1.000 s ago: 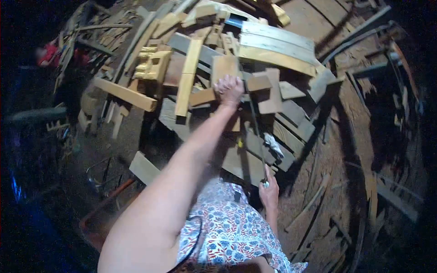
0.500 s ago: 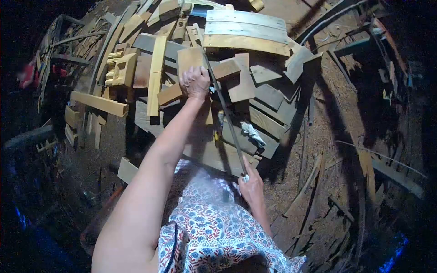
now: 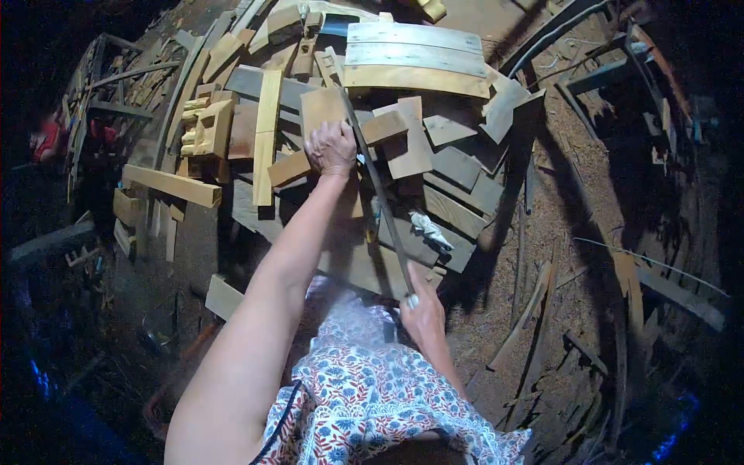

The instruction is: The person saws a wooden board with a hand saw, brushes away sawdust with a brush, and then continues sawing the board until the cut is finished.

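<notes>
My left hand (image 3: 331,147) is closed and pressed down on a wooden board (image 3: 324,107), its knuckles up. Under that hand a narrower wood strip (image 3: 288,168) runs crosswise, its other end (image 3: 385,126) showing beyond the blade. In my right hand (image 3: 423,311), low and close to my body, is the near end of a long thin handsaw (image 3: 381,194), seen nearly edge-on. Its dark blade slants up and left, passing just right of my left hand. The handle is mostly hidden by my fingers. A crumpled white cloth (image 3: 428,229) lies right of the blade.
Loose offcuts cover the work surface (image 3: 356,267). At the back lies a panel of pale slats (image 3: 415,58). Carved wooden blocks (image 3: 208,128) and a long batten (image 3: 172,184) are on the left. Sawdust and scrap strips (image 3: 527,310) litter the ground at right.
My right hand and the saw have shifted slightly up and left. My left hand stays pressed on the wood. The whole view has moved a little.
</notes>
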{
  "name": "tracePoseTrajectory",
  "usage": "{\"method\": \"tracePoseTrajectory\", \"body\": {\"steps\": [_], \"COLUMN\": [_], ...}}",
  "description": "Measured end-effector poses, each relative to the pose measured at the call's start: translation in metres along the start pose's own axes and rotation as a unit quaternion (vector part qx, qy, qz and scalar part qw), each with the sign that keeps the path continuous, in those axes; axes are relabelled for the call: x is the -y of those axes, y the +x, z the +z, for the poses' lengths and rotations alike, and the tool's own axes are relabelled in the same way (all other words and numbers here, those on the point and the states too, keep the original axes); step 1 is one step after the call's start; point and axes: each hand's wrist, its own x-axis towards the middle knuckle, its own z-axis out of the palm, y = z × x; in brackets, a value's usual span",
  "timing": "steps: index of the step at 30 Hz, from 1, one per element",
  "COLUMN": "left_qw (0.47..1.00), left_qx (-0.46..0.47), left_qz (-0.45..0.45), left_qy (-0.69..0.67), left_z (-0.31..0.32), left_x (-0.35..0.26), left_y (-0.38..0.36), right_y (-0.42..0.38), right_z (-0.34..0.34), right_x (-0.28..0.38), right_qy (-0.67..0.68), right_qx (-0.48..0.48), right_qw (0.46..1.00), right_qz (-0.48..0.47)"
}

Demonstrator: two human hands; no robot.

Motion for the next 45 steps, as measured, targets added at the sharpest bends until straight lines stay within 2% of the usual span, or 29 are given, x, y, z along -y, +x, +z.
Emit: {"method": "tracePoseTrajectory", "body": {"steps": [2,3,5,6,8,10,13,15,16,18,22,25,26,28,30,32,35,37,38,40,42,43,44,45], "left_qw": [1.0,1.0,0.998,0.999,0.999,0.998,0.997,0.997,0.997,0.996,0.998,0.998,0.997,0.995,0.996,0.997,0.998,0.995,0.997,0.996,0.997,0.997,0.998,0.997], "left_qx": [0.007,0.0,-0.038,-0.036,0.002,-0.038,-0.056,-0.055,-0.051,-0.049,-0.047,-0.048,-0.057,-0.061,-0.048,-0.044,-0.054,-0.06,-0.027,-0.02,-0.017,-0.016,-0.013,0.035], "left_qz": [-0.004,0.01,0.038,0.035,0.023,0.023,0.016,0.023,0.024,0.04,0.03,0.012,0.015,0.043,0.041,0.038,0.028,0.075,0.076,0.08,0.06,0.06,0.059,0.06], "left_qy": [-0.008,-0.013,-0.02,-0.016,-0.042,-0.043,-0.047,-0.046,-0.048,-0.068,-0.036,-0.049,-0.047,-0.061,-0.067,-0.058,-0.034,-0.036,-0.017,-0.028,-0.043,-0.036,-0.03,-0.033], "left_z": [0.0,0.0,0.0,-0.001,-0.002,0.006,0.003,0.005,0.007,0.006,-0.001,0.005,0.005,0.005,0.013,0.006,0.004,-0.001,-0.007,-0.002,0.001,0.005,0.007,0.002], "left_x": [0.001,0.002,0.004,0.004,0.004,0.004,0.001,0.003,0.005,0.005,0.002,0.002,0.002,0.004,0.009,0.005,0.002,0.007,0.006,0.008,0.008,0.009,0.012,0.015], "left_y": [-0.003,-0.002,-0.005,-0.007,-0.002,-0.003,0.0,-0.004,-0.008,-0.007,-0.002,0.0,-0.003,-0.001,-0.002,-0.002,-0.003,-0.01,-0.011,-0.01,-0.008,-0.008,-0.009,-0.009], "right_y": [-0.016,-0.01,0.007,0.019,0.045,0.031,-0.017,-0.039,-0.034,0.004,0.035,-0.032,-0.036,-0.043,-0.007,0.027,0.014,-0.003,-0.009,-0.006,-0.001,0.006,0.009,0.013], "right_z": [-0.006,-0.003,0.009,0.013,0.024,0.022,0.006,0.003,0.006,0.013,0.022,0.011,0.011,0.02,0.028,0.032,0.022,0.017,0.017,0.029,0.039,0.059,0.062,0.062], "right_x": [-0.001,0.0,0.001,0.002,0.006,-0.001,-0.002,-0.003,-0.003,0.007,0.014,-0.003,-0.006,-0.009,-0.01,-0.009,-0.009,0.008,0.015,0.012,0.012,-0.011,-0.019,-0.024], "right_qy": [0.006,0.005,0.009,0.008,-0.011,-0.009,-0.003,-0.002,-0.002,-0.005,0.0,0.002,-0.002,0.031,0.018,0.041,0.008,0.016,0.021,0.026,0.044,0.056,0.053,0.064], "right_qx": [0.064,0.066,0.025,0.03,-0.025,-0.034,0.004,0.059,0.058,0.019,-0.028,0.034,0.034,0.016,0.008,-0.051,-0.003,0.024,0.043,0.027,0.022,-0.036,-0.033,-0.042], "right_qw": [0.995,0.995,0.999,0.999,0.999,0.998,1.0,0.993,0.992,0.999,1.0,0.992,0.992,0.996,0.998,0.997,1.0,0.999,0.997,0.998,0.996,0.998,0.998,0.997], "right_qz": [0.079,0.077,0.027,0.027,-0.02,-0.047,-0.001,0.103,0.108,0.038,-0.004,0.12,0.123,0.082,0.061,-0.028,0.026,0.044,0.063,0.045,0.073,0.011,0.007,-0.002]}}
